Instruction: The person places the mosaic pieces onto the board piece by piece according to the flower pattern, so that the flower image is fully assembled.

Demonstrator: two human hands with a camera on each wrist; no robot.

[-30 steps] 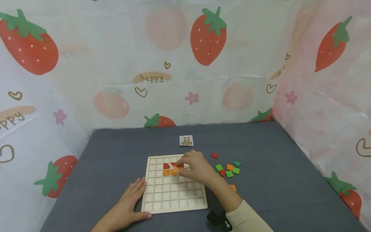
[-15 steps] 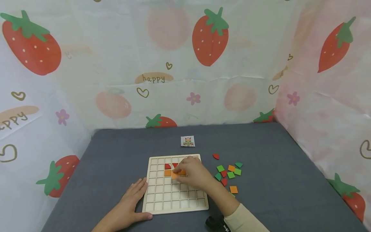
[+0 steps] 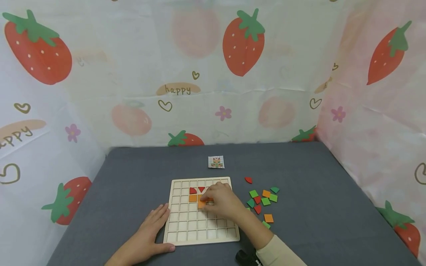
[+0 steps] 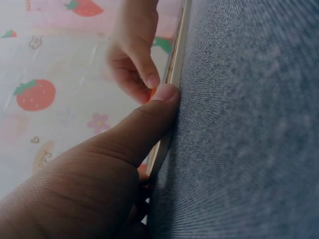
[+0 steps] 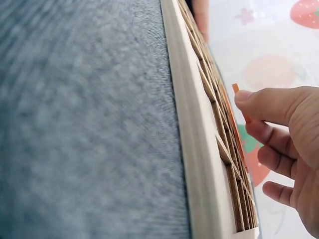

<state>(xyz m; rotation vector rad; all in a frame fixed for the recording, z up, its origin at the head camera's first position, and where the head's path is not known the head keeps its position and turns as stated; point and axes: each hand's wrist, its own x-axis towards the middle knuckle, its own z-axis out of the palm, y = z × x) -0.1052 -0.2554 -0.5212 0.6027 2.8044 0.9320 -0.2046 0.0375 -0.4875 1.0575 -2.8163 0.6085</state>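
Note:
A wooden grid board (image 3: 203,243) lies on the grey cloth. Two red pieces, one a quarter-round (image 3: 193,190) and one a triangle (image 3: 201,189), sit in its cells. Below them is an orange square tile (image 3: 193,198), with more orange beside it partly behind the fingers. My right hand (image 3: 223,199) pinches another orange square tile (image 3: 201,205) between thumb and index finger over the board; in the right wrist view this tile (image 5: 247,118) stands off the grid, edge-on. My left hand (image 3: 148,231) rests at the board's left edge, thumb (image 4: 162,94) against the near edge.
Several loose pieces lie right of the board, among them a red piece (image 3: 248,180), a green square (image 3: 265,201) and an orange square (image 3: 268,218). A small pattern card (image 3: 216,162) lies behind the board. Strawberry-print cloth (image 3: 133,55) surrounds the table.
My right hand has moved slightly toward me with the orange tile, from the orange row to just below it. The left hand stays at the board; the view has shifted slightly.

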